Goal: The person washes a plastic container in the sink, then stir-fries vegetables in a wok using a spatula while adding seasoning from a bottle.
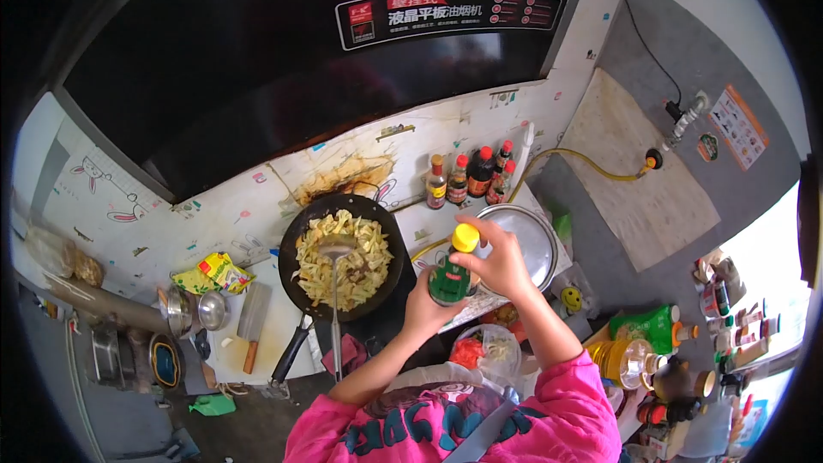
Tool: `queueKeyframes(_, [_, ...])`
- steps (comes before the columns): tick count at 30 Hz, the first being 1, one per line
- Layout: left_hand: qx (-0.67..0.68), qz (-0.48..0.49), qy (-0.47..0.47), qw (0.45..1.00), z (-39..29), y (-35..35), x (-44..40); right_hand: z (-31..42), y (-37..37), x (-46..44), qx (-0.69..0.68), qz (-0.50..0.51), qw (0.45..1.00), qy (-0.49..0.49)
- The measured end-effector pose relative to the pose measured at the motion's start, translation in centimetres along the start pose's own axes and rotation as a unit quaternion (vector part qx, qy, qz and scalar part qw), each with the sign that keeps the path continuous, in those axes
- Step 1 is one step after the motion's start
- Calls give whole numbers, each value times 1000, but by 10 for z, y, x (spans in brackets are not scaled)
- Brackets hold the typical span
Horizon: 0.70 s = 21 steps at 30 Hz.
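Note:
A sauce bottle (450, 281) with a green label and a yellow cap (465, 237) is held up in front of me, right of the wok. My left hand (426, 312) is wrapped round its lower body. Fingers of my right hand (504, 264) grip it near the neck, just under the cap. To the left, a black wok (294, 298) on the stove holds chopped pale vegetables (364, 249). A metal spatula (335, 321) rests in the wok, its handle pointing toward me.
Several red-capped sauce bottles (480, 173) stand against the wall beside a round metal lid (538, 244). A cleaver (252, 317) lies on a white board (287, 351) at left, near metal bowls (213, 310). An oil bottle (619, 363) and many jars crowd the right side.

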State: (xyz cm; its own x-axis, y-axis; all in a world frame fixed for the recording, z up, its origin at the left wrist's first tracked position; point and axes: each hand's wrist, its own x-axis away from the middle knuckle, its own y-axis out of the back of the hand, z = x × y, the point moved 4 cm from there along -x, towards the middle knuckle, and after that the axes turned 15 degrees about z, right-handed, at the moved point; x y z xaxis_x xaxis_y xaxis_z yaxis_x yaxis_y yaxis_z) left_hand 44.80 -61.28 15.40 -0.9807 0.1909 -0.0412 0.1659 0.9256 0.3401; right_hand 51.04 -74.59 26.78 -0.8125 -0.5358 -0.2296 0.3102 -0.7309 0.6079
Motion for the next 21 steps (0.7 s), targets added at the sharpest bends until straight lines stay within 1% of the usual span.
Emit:
queueKeyframes(2, [27,-1,-6,1000,-5,1,-28,-12,9,-20,-13,-4,1000,-11])
queueKeyframes(3, [32,-4,-36,999,-6,1,-42,-17,13,-29,-26,-22,999,-3])
queueKeyframes(6, [16,16,-20,1000,6,-1,-87,-37,25,-55,-6,-39,999,22])
queueKeyframes(7, [8,8,-31,999,12,-2,-101,-44,27,-63,-15,-43,999,21])
queueKeyframes(9, [-7,-10,-51,999,35,-7,-131,-62,28,-77,-6,-50,999,16])
queueKeyframes(12, [41,-30,-55,997,70,-16,-169,-95,27,-98,5,-64,998,15])
queueKeyframes(13, [-9,-42,-45,998,65,-14,-175,-111,23,-104,8,-73,997,17])
queueKeyframes(14, [5,-41,-43,998,63,-13,-184,-123,22,-109,11,-82,996,19])
queueKeyframes(15, [21,-39,-41,998,63,-13,-192,-132,21,-113,-21,-69,997,-16])
queueKeyframes(16, [36,-38,-39,998,65,-14,-198,-141,19,-116,-16,-72,997,-26])
queueKeyframes(17, [27,-5,-4,1000,77,-18,-208,-153,16,-120,-11,-74,997,-35])
queueKeyframes(20, [34,-14,27,999,118,-26,-234,-194,-2,-129,-14,-77,996,-39])
queueKeyframes(21, [82,-16,49,995,124,-29,-238,-202,-6,-132,-13,-79,996,-33])
